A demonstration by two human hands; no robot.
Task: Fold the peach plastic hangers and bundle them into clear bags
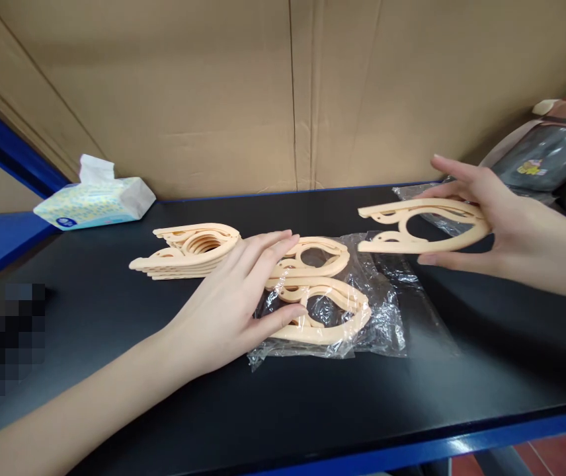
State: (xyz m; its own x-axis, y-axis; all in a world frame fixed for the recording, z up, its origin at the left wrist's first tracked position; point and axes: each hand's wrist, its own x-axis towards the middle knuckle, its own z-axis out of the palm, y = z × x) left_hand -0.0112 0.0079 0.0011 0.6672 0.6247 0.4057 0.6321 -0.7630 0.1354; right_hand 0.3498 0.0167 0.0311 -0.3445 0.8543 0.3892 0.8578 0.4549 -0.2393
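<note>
My right hand (481,218) grips a folded beige plastic travel hanger (461,241) from its rounded end, thumb below and fingers above, with its two tips pointing left. My left hand (238,297) lies with fingers stretched out and thumb spread over two more folded hangers, a rear one (340,261) and a front one (357,324). Both lie side by side on clear plastic bags (387,330). My palm and fingers cover their left parts. Just beyond my left wrist, a neat stack of folded hangers (184,264) lies on the black tabletop (313,403).
A tissue pack (94,201) stands at the back left. Cardboard (213,99) rises behind the table. At the back right are crumpled clear plastic (442,218) and a dark, see-through pouch (545,155). A blue frame edge (412,453) runs along the front.
</note>
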